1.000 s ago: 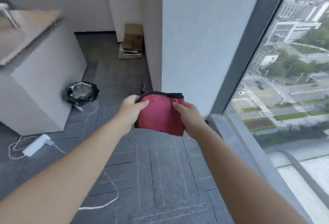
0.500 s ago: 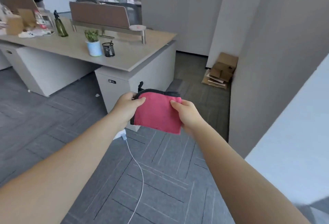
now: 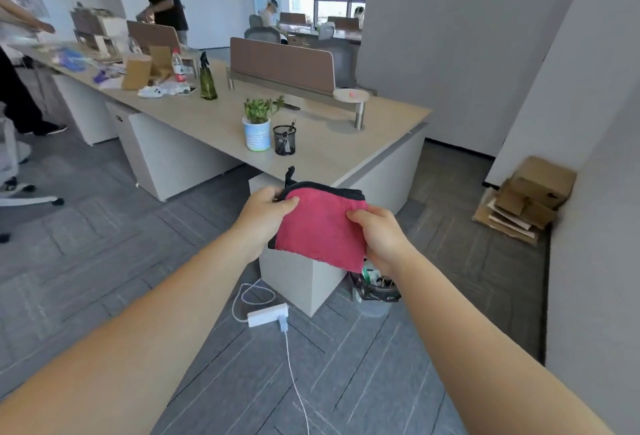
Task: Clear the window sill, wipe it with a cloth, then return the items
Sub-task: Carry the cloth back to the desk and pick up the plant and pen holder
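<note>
Both hands, left hand [image 3: 265, 213] and right hand [image 3: 375, 234], pinch the folded pink cloth [image 3: 320, 227] in mid-air before a desk [image 3: 346, 154] bearing 1 potted plant [image 3: 257, 128] and pen cup [image 3: 284, 139], partly hiding the bin [image 3: 375, 292].

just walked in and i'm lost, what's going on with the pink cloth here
A person holds a folded pink cloth in both hands, the left hand gripping its left edge and the right hand its right. They face a desk where a potted plant and a pen cup stand. No window sill is in view.
</note>
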The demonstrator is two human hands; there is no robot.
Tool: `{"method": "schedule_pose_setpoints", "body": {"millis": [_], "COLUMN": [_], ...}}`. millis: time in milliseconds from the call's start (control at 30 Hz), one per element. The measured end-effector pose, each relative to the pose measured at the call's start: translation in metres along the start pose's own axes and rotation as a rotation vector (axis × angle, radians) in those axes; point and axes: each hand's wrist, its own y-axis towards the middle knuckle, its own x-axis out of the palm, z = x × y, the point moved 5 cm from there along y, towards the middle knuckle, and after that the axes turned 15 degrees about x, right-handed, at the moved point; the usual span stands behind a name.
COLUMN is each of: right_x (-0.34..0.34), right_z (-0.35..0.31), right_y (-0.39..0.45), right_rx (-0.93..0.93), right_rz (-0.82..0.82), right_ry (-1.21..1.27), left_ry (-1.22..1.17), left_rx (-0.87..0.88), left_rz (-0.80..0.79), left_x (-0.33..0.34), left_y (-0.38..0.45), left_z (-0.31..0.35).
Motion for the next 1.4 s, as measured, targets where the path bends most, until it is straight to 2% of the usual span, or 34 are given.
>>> {"method": "schedule_pose_setpoints", "body": {"millis": [167,333,467,600,867,1067,1233,1400], "right_x": [0.029,0.051,0.050,0.043,0.015,-0.003,-0.001,-0.005], "right_z": [-0.030,-0.055,-0.063,-0.069,-0.083,-0.061,-0.040,-0.047], "right_y": [0.098,0.189,0.248,0.304,0.445,0.536,0.571,0.576], "right_rx": [0.025,0.056,0.112,0.150,0.220,0.326,0.374,0.309], "right_rz": [0.054,0.140,0.210,0.211,0.234,0.245,0.268,0.352], "right_ry": [0.046,0.101,0.153,0.142,-0.093,-0.205,-0.306,-0.537], "left_ry": [0.014,-0.029,-0.022,0.020,0.183,0.284,0.357,0.393], "left_rx": [-0.032,-0.125,-0.124,-0.098,-0.146,-0.226,-0.273,-0.281], "left_rz": [-0.022,-0.123,-0.203,-0.192,-0.070,-0.041,-0.097,-0.134], "left_x": [-0.025,-0.040,-0.032,-0.017,0.018,0.043,0.047,0.041], "left_y": [0.102,0.201,0.263,0.314,0.422,0.482,0.501,0.504], "left_z": [-0.039,-0.081,-0.109,-0.138,-0.224,-0.292,-0.333,-0.347]}}
